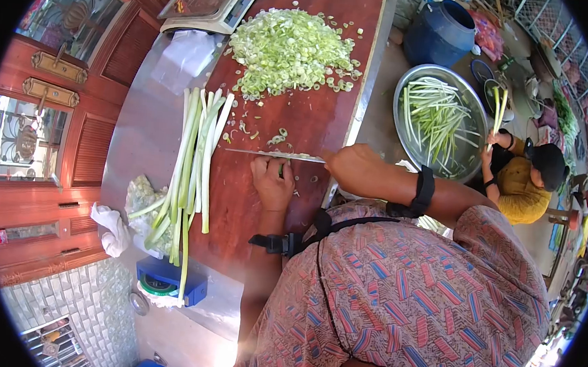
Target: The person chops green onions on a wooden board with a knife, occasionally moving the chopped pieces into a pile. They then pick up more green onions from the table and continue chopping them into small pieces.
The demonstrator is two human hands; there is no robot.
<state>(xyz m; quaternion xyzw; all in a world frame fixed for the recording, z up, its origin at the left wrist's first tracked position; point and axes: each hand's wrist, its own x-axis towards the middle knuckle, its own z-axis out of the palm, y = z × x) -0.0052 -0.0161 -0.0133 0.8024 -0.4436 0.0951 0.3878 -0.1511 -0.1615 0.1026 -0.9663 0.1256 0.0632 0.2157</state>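
Nearest: the wearer's patterned shirt (409, 294). Right hand (351, 170): fingers clenched on the handle of a knife (299, 156), blade across the red board (233, 220). Left hand (272, 187): fingers curled around a green stalk piece (282, 172), beside the blade. Beyond: chopped spring onions (289, 50), heaped; long spring onions (188, 156) over the board's left edge; metal basin (476, 131), holding stalks, off to the right

Bright daylight, dark-cornered fisheye distortion.

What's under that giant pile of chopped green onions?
The dark red cutting board shows beside the chopped green onions, so it probably carries on underneath. The pile covers that part, so anything else there can't be seen.
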